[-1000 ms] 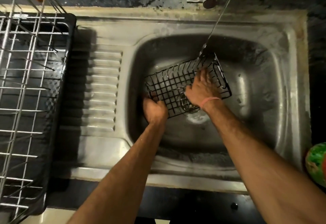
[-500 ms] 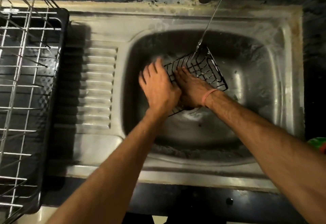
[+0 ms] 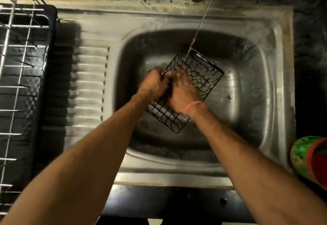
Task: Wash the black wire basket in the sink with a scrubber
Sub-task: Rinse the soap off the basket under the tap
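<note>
I hold the black wire basket [image 3: 192, 83] tilted inside the sink [image 3: 251, 86], under the thin water stream [image 3: 203, 17]. My left hand [image 3: 153, 85] clenches its rim; my right hand [image 3: 184, 93] lies on the wires, blurred, so I cannot tell its grip. The basket looks light, stiff and slippery when wet; the rim is the best place to hold it. A dish rack [image 3: 21, 83] stands at the left and a green cup [image 3: 307, 155] at the right, both well apart.

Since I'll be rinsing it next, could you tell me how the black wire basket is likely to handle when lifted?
The black wire basket is open wire grid, so probably stiff and light for its size. The water stream runs onto it, so its wires may be slippery. The left hand grips its rim, which suggests the rim offers a ready hold.
</note>
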{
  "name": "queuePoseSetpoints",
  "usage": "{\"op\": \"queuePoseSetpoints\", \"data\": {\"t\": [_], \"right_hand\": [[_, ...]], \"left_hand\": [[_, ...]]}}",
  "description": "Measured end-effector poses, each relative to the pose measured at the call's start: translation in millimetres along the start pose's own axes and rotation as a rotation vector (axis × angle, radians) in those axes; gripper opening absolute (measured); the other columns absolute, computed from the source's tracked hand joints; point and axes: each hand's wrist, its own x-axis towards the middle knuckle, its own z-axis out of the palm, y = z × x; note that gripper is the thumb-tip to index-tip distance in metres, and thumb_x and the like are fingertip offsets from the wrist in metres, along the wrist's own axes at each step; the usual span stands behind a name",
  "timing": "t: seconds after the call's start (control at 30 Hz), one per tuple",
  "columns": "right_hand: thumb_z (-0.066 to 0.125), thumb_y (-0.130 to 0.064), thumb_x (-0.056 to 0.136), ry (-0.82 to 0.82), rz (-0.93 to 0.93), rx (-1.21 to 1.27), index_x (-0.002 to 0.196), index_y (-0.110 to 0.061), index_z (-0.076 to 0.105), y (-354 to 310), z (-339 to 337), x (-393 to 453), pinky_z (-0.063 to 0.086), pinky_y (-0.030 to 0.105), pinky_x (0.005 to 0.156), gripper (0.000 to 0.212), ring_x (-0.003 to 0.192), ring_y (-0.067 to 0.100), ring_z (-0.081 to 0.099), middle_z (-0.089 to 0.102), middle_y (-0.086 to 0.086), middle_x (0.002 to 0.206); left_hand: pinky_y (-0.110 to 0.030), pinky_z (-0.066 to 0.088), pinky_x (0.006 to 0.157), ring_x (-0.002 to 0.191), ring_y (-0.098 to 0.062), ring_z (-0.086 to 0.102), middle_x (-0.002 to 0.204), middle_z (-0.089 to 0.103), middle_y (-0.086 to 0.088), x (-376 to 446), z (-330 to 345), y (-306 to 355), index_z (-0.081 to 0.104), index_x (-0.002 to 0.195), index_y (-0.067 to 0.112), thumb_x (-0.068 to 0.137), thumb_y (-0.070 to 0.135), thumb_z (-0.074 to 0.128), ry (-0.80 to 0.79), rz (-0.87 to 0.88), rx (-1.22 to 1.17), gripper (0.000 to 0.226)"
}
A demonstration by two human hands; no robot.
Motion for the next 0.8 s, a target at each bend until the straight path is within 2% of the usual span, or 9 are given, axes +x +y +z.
{"op": "queuePoseSetpoints", "data": {"t": [0.1,0.17,0.27,0.4,0.53,0.63,0.67,0.77,0.8], "right_hand": [[0.054,-0.047,0.103,-0.055,-0.094,0.14,0.166,-0.014,-0.015,-10,18,-14,-0.004,0.044,0.132,0.099,0.16,0.027,-0.019,-0.022,0.01,0.173],[0.053,-0.04,0.105,0.024,0.095,0.157,0.167,-0.011,-0.011,-4,18,-10,-0.002,0.045,0.132,0.094,0.161,0.029,-0.014,-0.018,0.013,0.174],[0.03,-0.043,0.11,0.093,0.294,0.134,0.166,-0.003,-0.007,-3,15,10,-0.001,0.05,0.132,0.078,0.161,0.035,-0.014,-0.018,0.021,0.172],[0.03,-0.037,0.113,0.117,-0.088,0.034,0.167,-0.009,-0.008,0,19,17,-0.005,0.044,0.132,0.071,0.162,0.027,-0.013,-0.017,0.012,0.174],[0.025,-0.045,0.111,0.206,0.228,0.109,0.166,-0.004,-0.008,0,23,21,-0.001,0.049,0.132,0.076,0.161,0.033,-0.012,-0.014,0.019,0.174],[0.037,-0.043,0.107,0.123,-0.156,-0.031,0.166,-0.007,-0.011,3,32,18,0.002,0.048,0.133,0.084,0.161,0.03,-0.016,-0.018,0.016,0.174],[0.037,-0.039,0.108,0.133,-0.179,-0.027,0.167,-0.009,-0.007,9,32,17,0.005,0.047,0.133,0.08,0.162,0.028,-0.012,-0.014,0.015,0.175],[0.025,-0.045,0.112,0.225,0.237,0.138,0.166,-0.002,-0.006,14,28,19,0.005,0.049,0.133,0.075,0.162,0.033,-0.01,-0.01,0.02,0.174],[0.025,-0.048,0.111,0.211,0.233,0.113,0.165,0.0,-0.009,9,28,19,0.004,0.05,0.132,0.079,0.161,0.036,-0.012,-0.014,0.024,0.172]], "left_hand": [[-0.037,0.057,0.082,0.091,-0.014,0.069,0.099,0.07,0.003,-18,21,-11,0.062,0.112,0.029,0.113,0.04,0.049,0.096,-0.056,-0.123,0.017],[-0.036,0.056,0.077,0.084,-0.015,0.068,0.092,0.069,0.002,-28,31,-13,0.061,0.101,0.03,0.114,0.038,0.048,0.173,-0.09,-0.186,0.019],[-0.039,0.058,0.079,0.082,-0.013,0.066,0.09,0.067,0.005,-37,43,-9,0.061,0.105,0.025,0.113,0.032,0.049,0.265,-0.147,-0.268,0.016],[-0.046,0.061,0.089,0.094,-0.023,0.07,0.102,0.071,-0.002,-41,50,-12,0.064,0.117,0.018,0.113,0.033,0.045,0.336,-0.158,-0.292,0.025],[-0.044,0.061,0.085,0.091,-0.021,0.069,0.099,0.068,-0.002,-43,55,-5,0.063,0.117,0.017,0.114,0.032,0.045,0.347,-0.194,-0.311,0.023],[-0.042,0.06,0.088,0.098,-0.025,0.07,0.106,0.072,-0.005,-46,58,-1,0.063,0.12,0.017,0.113,0.035,0.045,0.375,-0.257,-0.313,0.026],[-0.044,0.06,0.09,0.099,-0.026,0.071,0.107,0.072,-0.006,-46,59,-2,0.064,0.12,0.017,0.113,0.035,0.046,0.385,-0.267,-0.316,0.026],[-0.048,0.061,0.091,0.097,-0.023,0.07,0.102,0.071,-0.003,-45,63,2,0.063,0.116,0.021,0.112,0.031,0.048,0.394,-0.27,-0.338,0.018],[-0.048,0.061,0.092,0.096,-0.022,0.069,0.102,0.07,-0.001,-46,65,5,0.063,0.117,0.021,0.112,0.03,0.049,0.402,-0.271,-0.337,0.017]]}}
